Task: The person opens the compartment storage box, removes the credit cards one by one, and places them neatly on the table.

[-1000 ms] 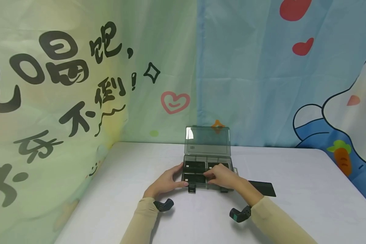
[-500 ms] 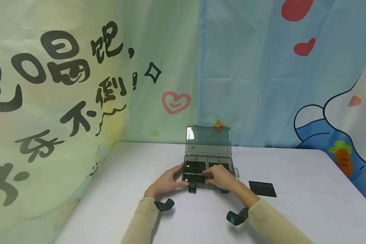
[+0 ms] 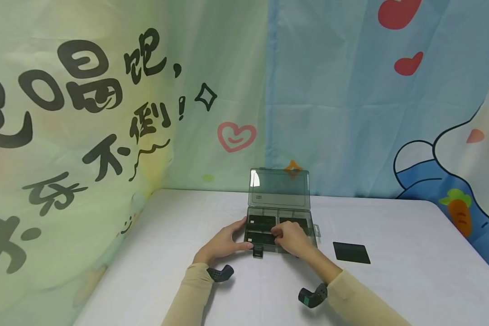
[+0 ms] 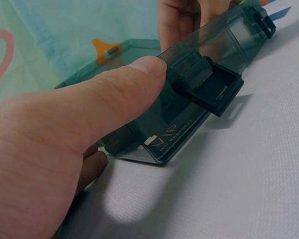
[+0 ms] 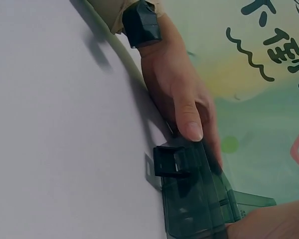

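Head view: case (image 3: 270, 248) beneath right grip (image 3: 294, 237), can't tell if pinching; left grip (image 3: 223, 243) clasps its side.

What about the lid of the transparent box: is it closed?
No, the lid stands raised at the far edge of the box, leaving a black card inside uncovered.
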{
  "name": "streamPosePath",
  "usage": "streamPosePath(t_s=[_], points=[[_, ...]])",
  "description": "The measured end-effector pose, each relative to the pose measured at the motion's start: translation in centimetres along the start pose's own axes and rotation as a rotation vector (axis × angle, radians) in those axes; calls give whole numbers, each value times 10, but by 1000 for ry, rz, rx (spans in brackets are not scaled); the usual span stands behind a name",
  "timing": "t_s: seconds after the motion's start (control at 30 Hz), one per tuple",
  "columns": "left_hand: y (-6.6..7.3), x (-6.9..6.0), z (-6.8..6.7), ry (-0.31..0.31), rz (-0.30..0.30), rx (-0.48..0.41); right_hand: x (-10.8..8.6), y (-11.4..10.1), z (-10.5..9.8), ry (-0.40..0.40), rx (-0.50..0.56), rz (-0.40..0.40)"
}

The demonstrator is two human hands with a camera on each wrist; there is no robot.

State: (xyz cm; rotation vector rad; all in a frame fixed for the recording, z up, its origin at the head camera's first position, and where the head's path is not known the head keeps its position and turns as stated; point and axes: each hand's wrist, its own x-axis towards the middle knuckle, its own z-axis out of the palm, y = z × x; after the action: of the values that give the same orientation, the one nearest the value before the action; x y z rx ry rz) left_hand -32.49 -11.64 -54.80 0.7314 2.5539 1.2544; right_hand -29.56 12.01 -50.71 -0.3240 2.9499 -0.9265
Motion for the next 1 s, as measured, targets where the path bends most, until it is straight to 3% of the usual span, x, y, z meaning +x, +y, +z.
streamPosePath(t_s=[0.23, 0.63, 0.83, 1.0], points=[[0, 0, 0, 2, 4, 10, -3, 3, 4, 61, -7, -3], [-2, 1, 0, 2, 11, 30, -7, 2, 6, 157, 69, -12], [-2, 1, 0, -1, 6, 29, -2, 7, 8, 157, 95, -21], [-2, 1, 1, 3, 13, 39, -1, 10, 6, 110, 118, -11]])
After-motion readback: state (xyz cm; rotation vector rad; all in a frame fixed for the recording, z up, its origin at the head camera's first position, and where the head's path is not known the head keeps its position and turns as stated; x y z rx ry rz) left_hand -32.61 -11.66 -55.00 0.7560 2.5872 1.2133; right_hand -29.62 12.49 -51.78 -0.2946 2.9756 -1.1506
